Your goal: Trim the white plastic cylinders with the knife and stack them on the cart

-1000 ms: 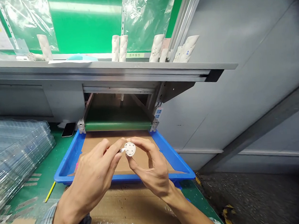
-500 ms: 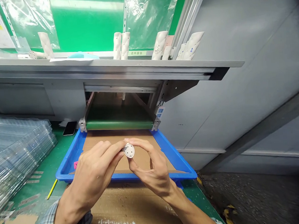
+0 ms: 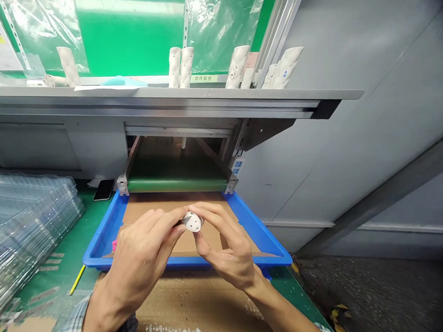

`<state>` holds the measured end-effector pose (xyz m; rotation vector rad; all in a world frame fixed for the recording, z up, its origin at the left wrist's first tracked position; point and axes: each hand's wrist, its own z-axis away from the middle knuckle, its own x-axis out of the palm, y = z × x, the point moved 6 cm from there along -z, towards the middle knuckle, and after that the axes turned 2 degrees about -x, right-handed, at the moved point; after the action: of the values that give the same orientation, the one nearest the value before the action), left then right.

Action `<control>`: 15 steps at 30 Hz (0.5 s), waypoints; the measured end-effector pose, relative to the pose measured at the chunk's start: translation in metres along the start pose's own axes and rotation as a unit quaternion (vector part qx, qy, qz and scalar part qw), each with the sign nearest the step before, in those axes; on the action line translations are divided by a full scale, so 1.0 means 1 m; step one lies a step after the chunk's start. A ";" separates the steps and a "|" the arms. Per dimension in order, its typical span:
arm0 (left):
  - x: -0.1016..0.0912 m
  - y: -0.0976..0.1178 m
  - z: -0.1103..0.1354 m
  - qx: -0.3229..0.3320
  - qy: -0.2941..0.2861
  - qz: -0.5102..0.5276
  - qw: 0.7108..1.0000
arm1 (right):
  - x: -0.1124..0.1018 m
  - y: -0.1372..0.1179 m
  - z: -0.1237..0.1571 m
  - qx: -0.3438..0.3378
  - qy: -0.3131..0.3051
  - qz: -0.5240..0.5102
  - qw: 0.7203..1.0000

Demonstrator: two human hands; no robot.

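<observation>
Between my two hands is a small white cylindrical piece (image 3: 192,222), its round end with several small dark holes turned toward me. My left hand (image 3: 142,254) pinches it from the left with thumb and forefinger. From the right, my right hand (image 3: 225,245) grips it, thumb below and fingers above. The rest of the piece's length is hidden behind its end face. Both hands hover over a blue tray (image 3: 262,238) lined with brown cardboard (image 3: 181,245).
A green conveyor belt (image 3: 177,180) ends above the tray. Stacked clear plastic trays (image 3: 32,230), a phone (image 3: 104,190) and a yellow stick (image 3: 77,280) lie on the left. White patterned tubes (image 3: 186,67) stand on the shelf (image 3: 158,95). A grey wall (image 3: 334,130) bounds the right.
The white piece has turned slightly between my fingers, and its end face now tilts differently. My right hand's fingers have closed in further around it.
</observation>
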<state>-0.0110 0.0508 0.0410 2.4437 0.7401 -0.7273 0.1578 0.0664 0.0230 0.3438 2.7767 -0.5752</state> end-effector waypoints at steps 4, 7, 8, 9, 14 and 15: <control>-0.004 0.000 -0.002 -0.005 -0.007 0.014 1.000 | -0.002 0.001 -0.002 -0.007 -0.019 -0.026 0.999; -0.005 -0.001 -0.003 -0.007 -0.014 0.043 0.999 | -0.003 0.005 -0.002 -0.008 -0.038 -0.034 0.999; -0.005 -0.002 -0.003 -0.006 -0.015 0.052 0.998 | -0.003 0.006 -0.002 -0.007 -0.043 -0.039 0.998; -0.005 -0.003 -0.003 -0.005 -0.015 0.060 0.998 | -0.004 0.007 -0.002 -0.006 -0.049 -0.044 0.998; -0.007 -0.005 -0.001 -0.002 -0.017 0.084 0.996 | -0.005 0.009 -0.001 -0.008 -0.065 -0.080 0.995; -0.008 -0.005 -0.002 -0.002 -0.017 0.088 0.996 | -0.006 0.009 -0.001 -0.009 -0.068 -0.085 0.994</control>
<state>-0.0190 0.0527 0.0454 2.4475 0.5054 -0.6969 0.1654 0.0734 0.0223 0.0623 2.6922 -0.5901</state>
